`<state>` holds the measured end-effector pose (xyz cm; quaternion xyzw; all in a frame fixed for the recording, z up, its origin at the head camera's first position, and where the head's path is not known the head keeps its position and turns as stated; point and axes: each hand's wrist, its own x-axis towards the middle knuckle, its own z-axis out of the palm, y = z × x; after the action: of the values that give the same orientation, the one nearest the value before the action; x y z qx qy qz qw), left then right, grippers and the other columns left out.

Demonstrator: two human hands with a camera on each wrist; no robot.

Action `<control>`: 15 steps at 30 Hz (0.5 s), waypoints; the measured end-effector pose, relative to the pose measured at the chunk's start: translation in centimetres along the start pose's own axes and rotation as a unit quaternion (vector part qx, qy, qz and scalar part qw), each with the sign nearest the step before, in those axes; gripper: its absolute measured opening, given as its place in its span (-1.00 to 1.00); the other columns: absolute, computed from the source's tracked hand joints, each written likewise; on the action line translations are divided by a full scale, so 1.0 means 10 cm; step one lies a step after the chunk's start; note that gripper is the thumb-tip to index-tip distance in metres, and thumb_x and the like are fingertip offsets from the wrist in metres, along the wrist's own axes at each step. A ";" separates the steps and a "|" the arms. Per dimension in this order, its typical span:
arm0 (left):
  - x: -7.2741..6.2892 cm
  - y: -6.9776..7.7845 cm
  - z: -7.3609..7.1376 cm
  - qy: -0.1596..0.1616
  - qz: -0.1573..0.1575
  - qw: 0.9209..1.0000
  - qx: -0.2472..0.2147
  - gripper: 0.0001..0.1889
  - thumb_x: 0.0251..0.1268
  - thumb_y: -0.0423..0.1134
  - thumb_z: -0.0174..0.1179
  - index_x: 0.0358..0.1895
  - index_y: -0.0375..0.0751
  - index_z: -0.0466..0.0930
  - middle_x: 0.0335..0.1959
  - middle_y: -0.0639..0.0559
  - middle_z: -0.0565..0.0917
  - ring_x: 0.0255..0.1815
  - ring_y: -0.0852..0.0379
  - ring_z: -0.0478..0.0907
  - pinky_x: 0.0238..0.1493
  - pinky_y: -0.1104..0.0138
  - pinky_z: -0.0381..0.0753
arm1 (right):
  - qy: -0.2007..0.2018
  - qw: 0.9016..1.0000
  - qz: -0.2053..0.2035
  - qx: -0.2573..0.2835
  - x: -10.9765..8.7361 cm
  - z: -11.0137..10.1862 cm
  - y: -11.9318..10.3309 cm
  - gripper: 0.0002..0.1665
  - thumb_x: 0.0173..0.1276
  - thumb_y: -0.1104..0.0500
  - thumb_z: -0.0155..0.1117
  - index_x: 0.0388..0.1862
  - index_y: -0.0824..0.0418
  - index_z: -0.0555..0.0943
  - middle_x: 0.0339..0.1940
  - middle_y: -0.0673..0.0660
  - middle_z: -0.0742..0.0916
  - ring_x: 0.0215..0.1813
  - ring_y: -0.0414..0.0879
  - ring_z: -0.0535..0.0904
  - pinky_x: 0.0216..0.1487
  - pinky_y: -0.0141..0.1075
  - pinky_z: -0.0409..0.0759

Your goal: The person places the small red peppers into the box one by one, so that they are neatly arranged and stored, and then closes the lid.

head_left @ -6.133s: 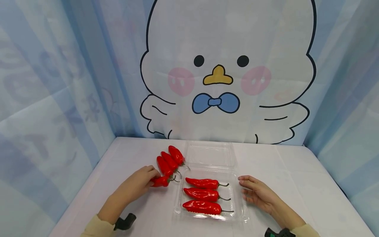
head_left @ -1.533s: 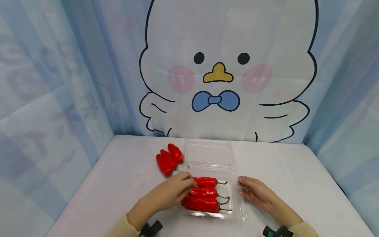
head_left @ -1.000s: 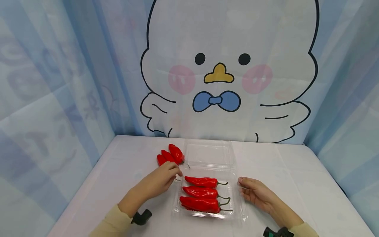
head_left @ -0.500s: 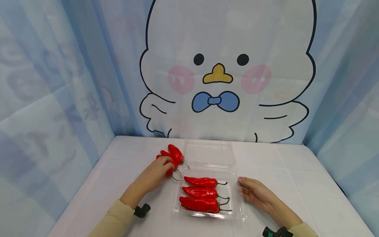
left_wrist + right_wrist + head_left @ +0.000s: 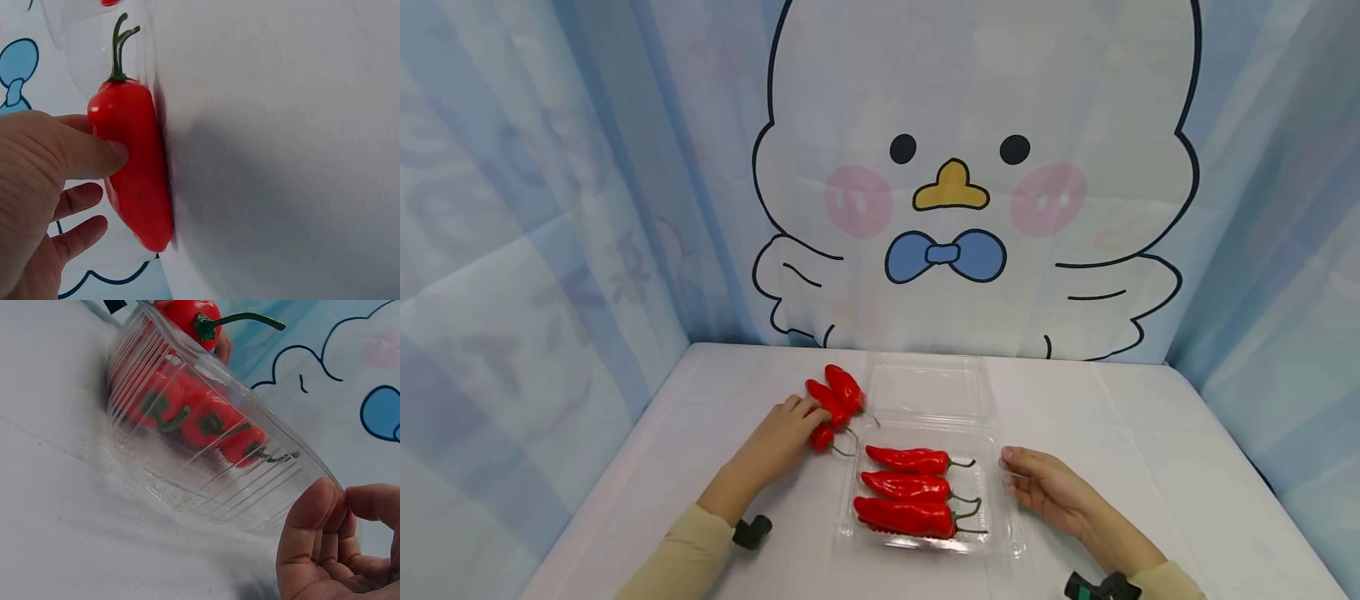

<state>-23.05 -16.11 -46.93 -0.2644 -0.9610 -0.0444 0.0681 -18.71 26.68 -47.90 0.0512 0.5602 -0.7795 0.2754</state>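
Observation:
My left hand (image 5: 778, 440) pinches a red pepper (image 5: 132, 156) between thumb and fingers, its green stem pointing away from the palm. The pepper lies against the white tabletop in the left wrist view. Two more red peppers, a middle one (image 5: 827, 403) and a far one (image 5: 846, 387), lie just beyond my left hand. My right hand (image 5: 1048, 492) pinches the rim of a clear plastic box (image 5: 187, 497) at its right side. Inside the box, several red peppers (image 5: 908, 487) lie in rows, stems to the right, with one stacked on another at the front.
The box's clear lid (image 5: 931, 390) lies folded open toward the back of the white table (image 5: 1112, 433). A curtain with a cartoon bird (image 5: 955, 275) hangs behind the table. Dark devices, a left one (image 5: 752, 532) and a right one (image 5: 1101, 587), sit at the wrists.
My left hand has put one pepper onto the front pepper in the box, moved back left, and taken hold of the nearest pepper in the pile. My right hand stays at the rim.

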 end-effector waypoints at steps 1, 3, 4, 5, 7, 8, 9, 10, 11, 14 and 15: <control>0.00 -0.01 0.00 -0.002 -0.005 1.000 0.002 -0.48 0.18 -0.40 0.47 0.22 -0.10 0.59 0.20 -0.08 0.59 0.22 -0.09 0.48 0.27 0.00 0.60 | -0.001 1.000 0.000 0.000 0.00 0.00 0.00 -0.85 0.67 0.15 0.05 -0.02 0.15 0.56 -0.17 -0.05 0.70 -0.22 -0.29 0.65 -0.12 -0.47 0.70; -0.01 -0.02 -0.01 -0.004 -0.011 1.000 0.008 -0.50 0.20 -0.38 0.46 0.22 -0.12 0.60 0.21 -0.09 0.59 0.21 -0.09 0.48 0.28 0.00 0.60 | -0.001 1.000 0.001 -0.001 0.00 0.01 0.00 -0.85 0.67 0.15 0.05 -0.03 0.15 0.57 -0.17 -0.05 0.70 -0.22 -0.28 0.65 -0.12 -0.47 0.70; -0.01 -0.03 -0.01 -0.003 -0.013 1.000 0.008 -0.52 0.21 -0.37 0.46 0.21 -0.13 0.61 0.21 -0.10 0.59 0.21 -0.09 0.47 0.28 0.00 0.60 | 0.000 1.000 0.001 -0.001 0.00 0.01 0.00 -0.85 0.67 0.15 0.05 -0.03 0.15 0.57 -0.17 -0.05 0.70 -0.22 -0.28 0.65 -0.12 -0.47 0.70; -0.01 -0.04 -0.01 -0.002 -0.015 1.000 0.008 -0.54 0.23 -0.36 0.46 0.20 -0.14 0.63 0.21 -0.10 0.59 0.21 -0.09 0.47 0.28 0.01 0.60 | -0.001 1.000 0.001 -0.001 -0.01 0.01 -0.01 -0.85 0.67 0.15 0.05 -0.03 0.15 0.57 -0.17 -0.05 0.70 -0.22 -0.28 0.65 -0.12 -0.47 0.70; -0.02 -0.05 -0.02 -0.001 -0.018 1.000 -0.001 -0.57 0.23 -0.35 0.46 0.17 -0.14 0.65 0.19 -0.10 0.59 0.21 -0.09 0.47 0.29 0.02 0.59 | 0.000 1.000 0.002 0.000 -0.01 0.02 -0.01 -0.84 0.67 0.15 0.05 -0.03 0.14 0.58 -0.17 -0.05 0.70 -0.22 -0.28 0.65 -0.12 -0.47 0.70; -0.03 -0.06 -0.02 -0.002 -0.020 1.000 -0.006 -0.59 0.23 -0.35 0.46 0.16 -0.13 0.66 0.19 -0.11 0.59 0.21 -0.09 0.47 0.30 0.03 0.59 | 0.001 1.000 0.002 0.001 -0.01 0.02 -0.01 -0.85 0.67 0.15 0.05 -0.04 0.15 0.58 -0.17 -0.05 0.70 -0.22 -0.28 0.65 -0.12 -0.47 0.70; -0.03 -0.06 -0.02 -0.005 -0.023 1.000 -0.010 -0.59 0.23 -0.34 0.47 0.14 -0.12 0.66 0.18 -0.10 0.59 0.22 -0.08 0.47 0.31 0.04 0.59 | 0.001 1.000 0.003 0.002 -0.01 0.02 -0.01 -0.84 0.67 0.15 0.06 -0.04 0.15 0.58 -0.17 -0.05 0.70 -0.22 -0.28 0.65 -0.12 -0.47 0.70; -0.03 -0.07 -0.01 -0.008 -0.026 1.000 -0.014 -0.60 0.22 -0.33 0.48 0.13 -0.11 0.66 0.16 -0.09 0.60 0.21 -0.08 0.49 0.31 0.04 0.59 | 0.001 1.000 0.003 0.002 -0.01 0.02 -0.01 -0.84 0.67 0.15 0.06 -0.04 0.15 0.58 -0.17 -0.05 0.70 -0.22 -0.28 0.65 -0.12 -0.47 0.70; -0.03 -0.07 -0.01 -0.013 -0.030 0.999 -0.019 -0.61 0.22 -0.32 0.48 0.11 -0.10 0.66 0.13 -0.08 0.61 0.19 -0.06 0.51 0.30 0.04 0.60 | 0.001 1.000 0.004 0.002 -0.01 0.02 -0.01 -0.84 0.67 0.14 0.06 -0.04 0.15 0.58 -0.17 -0.05 0.70 -0.22 -0.28 0.66 -0.12 -0.47 0.70; -0.04 -0.06 -0.02 -0.030 -0.043 0.998 -0.030 -0.63 0.20 -0.31 0.50 0.06 -0.08 0.65 0.04 -0.04 0.64 0.10 -0.02 0.56 0.25 0.06 0.63 | 0.000 1.000 0.003 0.003 -0.01 0.02 -0.01 -0.84 0.67 0.14 0.06 -0.04 0.15 0.58 -0.17 -0.05 0.70 -0.22 -0.28 0.65 -0.12 -0.47 0.70; -0.04 -0.06 -0.02 -0.036 -0.048 0.998 -0.035 -0.64 0.19 -0.31 0.51 0.04 -0.08 0.65 0.01 -0.03 0.65 0.06 0.00 0.57 0.23 0.07 0.65 | -0.002 1.000 0.002 0.004 -0.01 0.02 -0.01 -0.84 0.67 0.14 0.05 -0.05 0.14 0.59 -0.17 -0.05 0.70 -0.22 -0.28 0.65 -0.12 -0.47 0.70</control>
<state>-23.00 -16.81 -46.78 -0.2215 -0.9723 -0.0716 0.0224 -18.62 26.56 -47.76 0.0520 0.5568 -0.7810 0.2780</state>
